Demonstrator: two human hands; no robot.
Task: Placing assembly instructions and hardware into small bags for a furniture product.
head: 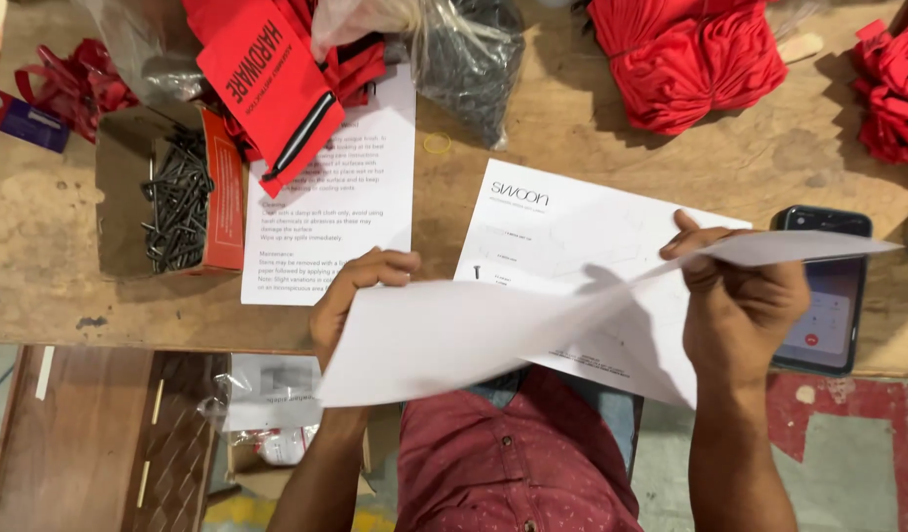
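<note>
Paper sheet: white sheet (454, 340) is being lifted clear of the bench (592, 128), curling between both hands above the person's lap edge
Left hand: left hand (351, 296) is pinching the sheet's left edge, thumb on top and fingers closed underneath, so this grip is clamped on the paper
Right hand: right hand (745, 300) is holding the far corner up, fingers pressed together on it (the corner is sticking out past the knuckles toward the phone)
Weight and stiffness: judging by the sag in the middle, the sheet is behaving as very light and floppy, bending under its own weight
Fragility: it is looking easy to crease or tear if pulled taut between the two holds
Where to hold: the opposite edges, as now, are seeming the safest places; a pinch mid-sheet would likely crumple it
Underneath: printed instruction sheet (562, 232) is lying flat on the bench, partly covered by the lifted one
Nearby: second printed page (326, 212) is lying to the left, beside an open box of dark screws (178, 202); a phone (826, 291) is resting just right of the right hand; red fabric pouches (690, 59) are piling along the far edge
</note>
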